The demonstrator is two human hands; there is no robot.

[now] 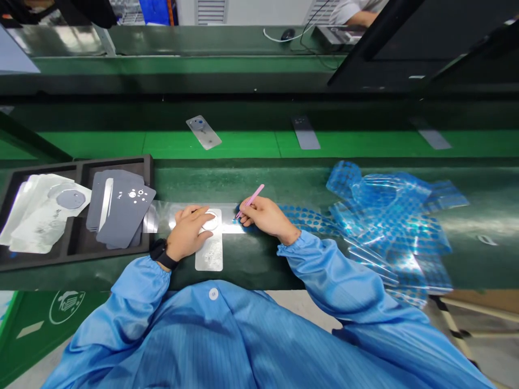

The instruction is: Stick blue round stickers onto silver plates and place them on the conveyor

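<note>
My left hand (188, 234) lies on a silvery-white phone-shaped panel (209, 254), its fingers spread over the ring at the panel's upper end. In my right hand (261, 214) is a pair of pink tweezers (255, 194), pinched between thumb and fingers. The tweezers' tip points down at a clear strip (233, 228) that runs flat across the table behind the panel. Blue dots cover the strip's right part (308, 218), which leads to a heap of crumpled clear film with blue dots (389, 216).
At the left, a black divided tray (77, 237) holds silvery panels (40, 221) and dark grey panels (124, 216). Beyond the table, a green belt (251, 145) carries panels (204, 132) spaced apart. Another person's arm (360, 19) shows at the top right, beside a grey device (336, 37).
</note>
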